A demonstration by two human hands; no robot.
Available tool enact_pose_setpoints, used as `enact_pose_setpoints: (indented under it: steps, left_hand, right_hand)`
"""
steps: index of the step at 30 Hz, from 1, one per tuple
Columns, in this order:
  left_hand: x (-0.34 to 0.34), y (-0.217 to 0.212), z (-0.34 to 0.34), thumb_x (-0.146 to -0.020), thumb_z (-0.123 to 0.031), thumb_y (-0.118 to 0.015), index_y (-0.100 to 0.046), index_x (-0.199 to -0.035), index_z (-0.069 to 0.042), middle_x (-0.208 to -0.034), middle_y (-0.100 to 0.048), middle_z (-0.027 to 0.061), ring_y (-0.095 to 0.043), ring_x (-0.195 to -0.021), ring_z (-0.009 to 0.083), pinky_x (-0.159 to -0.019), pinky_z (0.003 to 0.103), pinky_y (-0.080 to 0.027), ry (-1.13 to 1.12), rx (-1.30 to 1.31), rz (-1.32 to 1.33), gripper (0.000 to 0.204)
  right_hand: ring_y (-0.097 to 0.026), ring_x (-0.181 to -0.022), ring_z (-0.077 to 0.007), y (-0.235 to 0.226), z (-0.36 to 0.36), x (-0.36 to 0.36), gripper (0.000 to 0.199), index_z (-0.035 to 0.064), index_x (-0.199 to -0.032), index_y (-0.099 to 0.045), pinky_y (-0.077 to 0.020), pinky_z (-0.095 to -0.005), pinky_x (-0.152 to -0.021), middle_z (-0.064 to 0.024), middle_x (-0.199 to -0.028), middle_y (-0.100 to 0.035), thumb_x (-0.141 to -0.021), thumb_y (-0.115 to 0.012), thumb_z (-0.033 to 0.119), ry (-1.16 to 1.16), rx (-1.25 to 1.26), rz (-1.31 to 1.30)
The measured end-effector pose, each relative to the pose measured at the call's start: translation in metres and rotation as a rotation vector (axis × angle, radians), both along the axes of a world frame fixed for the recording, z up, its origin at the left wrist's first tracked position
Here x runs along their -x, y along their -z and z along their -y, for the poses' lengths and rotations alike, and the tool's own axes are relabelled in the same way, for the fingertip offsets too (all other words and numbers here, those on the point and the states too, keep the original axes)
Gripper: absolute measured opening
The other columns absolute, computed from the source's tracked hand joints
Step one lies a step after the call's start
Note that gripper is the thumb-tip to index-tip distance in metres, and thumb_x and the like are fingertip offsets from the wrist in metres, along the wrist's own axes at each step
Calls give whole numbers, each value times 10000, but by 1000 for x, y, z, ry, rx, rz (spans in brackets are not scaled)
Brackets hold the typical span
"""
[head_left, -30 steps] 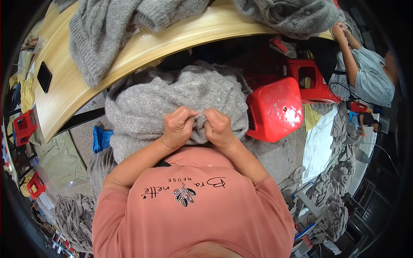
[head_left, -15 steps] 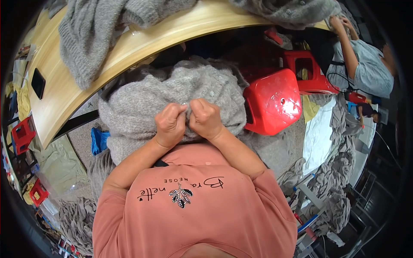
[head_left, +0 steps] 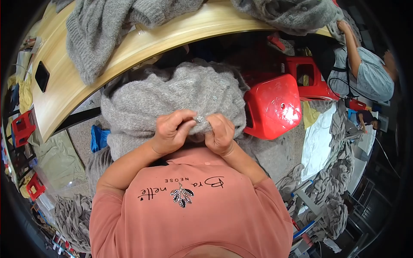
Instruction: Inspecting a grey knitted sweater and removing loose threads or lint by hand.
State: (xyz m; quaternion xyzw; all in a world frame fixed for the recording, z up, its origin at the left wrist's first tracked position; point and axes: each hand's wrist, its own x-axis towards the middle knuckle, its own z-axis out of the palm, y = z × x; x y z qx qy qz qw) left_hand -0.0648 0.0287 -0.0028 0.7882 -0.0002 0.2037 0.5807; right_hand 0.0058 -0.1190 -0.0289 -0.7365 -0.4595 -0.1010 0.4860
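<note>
A bulky grey knit garment (head_left: 167,94) lies bunched on my lap, below the table edge. My left hand (head_left: 171,131) is closed in a pinch on its near edge. Just to the right, my right hand (head_left: 220,134) pinches the same garment, fingers curled. In the small gap between my hands shows a sparkly silver button (head_left: 199,119), close to the left fingertips. Another shiny button (head_left: 215,98) sits farther up on the knit. The fingertips partly hide what is between them.
A pale wooden table (head_left: 180,35) curves across the far side, bearing grey knits (head_left: 92,43) and a black phone (head_left: 41,76). A red stool (head_left: 275,105) stands close on my right. At the far right, a co-worker in a light blue top (head_left: 365,71) handles grey knitwear.
My hands have moved apart and slightly right, with the right hand shifting more. The silver button between them now shows clearly. The garment's bulk stays on my lap.
</note>
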Motion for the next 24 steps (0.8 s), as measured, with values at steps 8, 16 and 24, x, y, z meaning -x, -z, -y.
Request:
enact_pose_setpoints:
  steps: [8, 16, 24]
  left_hand:
    - [-7, -7, 1, -746, 35, -580, -611, -866, 6, -701, -600, 87, -566, -574, 169, -515, 250, -436, 86, -187, -57, 128]
    - [-12, 0, -14, -768, -156, -634, -589, -937, 16, -706, -597, 38, -555, -636, 116, -577, 255, -450, 65, 358, -483, 245]
    - [-65, -3, 9, -637, -185, -640, -592, -840, 16, -827, -617, 202, -585, -775, 364, -703, 387, -473, 614, -863, -914, 289]
  right_hand:
    - [-550, -563, -284, -11, 5, -1, 301, -49, -897, -516, -450, -339, -489, -149, -727, -551, -597, -530, -44, -62, -25, 62]
    - [-551, -610, -272, -13, 11, 4, 247, -37, -856, -536, -470, -348, -551, -146, -776, -567, -609, -550, -42, -185, -76, 56]
    - [-548, -719, -272, -32, -12, 19, 211, -27, -854, -544, -452, -352, -615, -140, -931, -560, -656, -583, 31, -752, 22, -87]
